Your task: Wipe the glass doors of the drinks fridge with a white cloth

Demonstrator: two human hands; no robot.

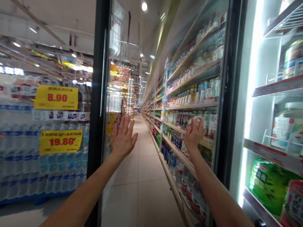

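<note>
A tall glass door [96, 78] with a black frame stands swung open in front of me. My left hand [123, 137] lies flat toward the pane near its left side, fingers spread and holding nothing. On the right part of the pane my right hand [194, 134] presses a crumpled whitish cloth [199, 120] against the glass. Its fingers are bent over the cloth, which is partly hidden and blurred. Bottles on shelves and a long aisle show in or through the glass.
To the right is a lit cooler with shelves [267, 149], a green pack [266, 181] and a white-labelled bottle [281, 129]. Stacked water bottles [19, 160] stand at left, with yellow price signs [56, 97] above them. A tiled floor [125, 201] shows beyond the pane.
</note>
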